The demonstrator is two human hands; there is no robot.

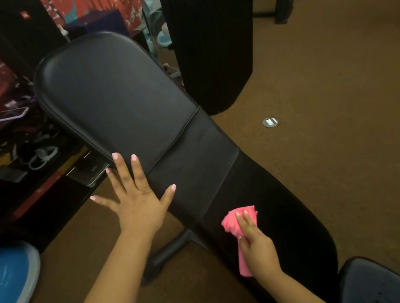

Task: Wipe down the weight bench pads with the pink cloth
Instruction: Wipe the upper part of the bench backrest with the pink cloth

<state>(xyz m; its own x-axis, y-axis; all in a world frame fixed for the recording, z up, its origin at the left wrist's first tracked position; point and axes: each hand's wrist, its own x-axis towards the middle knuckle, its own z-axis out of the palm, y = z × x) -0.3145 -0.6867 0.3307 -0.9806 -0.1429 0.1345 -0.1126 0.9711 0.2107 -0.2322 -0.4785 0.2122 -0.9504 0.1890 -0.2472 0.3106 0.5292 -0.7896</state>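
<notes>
a bunched pink cloth (241,226) lies on the black seat pad (270,219), below the long back pad (111,97).

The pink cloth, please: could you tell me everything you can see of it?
The bright pink cloth is soft, bunched fabric, crumpled into a wad. It lies on the near black padded seat of the bench. The right hand grips it, fingers over its top, a tail trailing down beside the wrist. The left hand is apart from it.

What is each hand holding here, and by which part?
The right hand grips the bunched pink cloth around its middle, on the seat pad. The left hand, fingers spread, holds nothing.
</notes>
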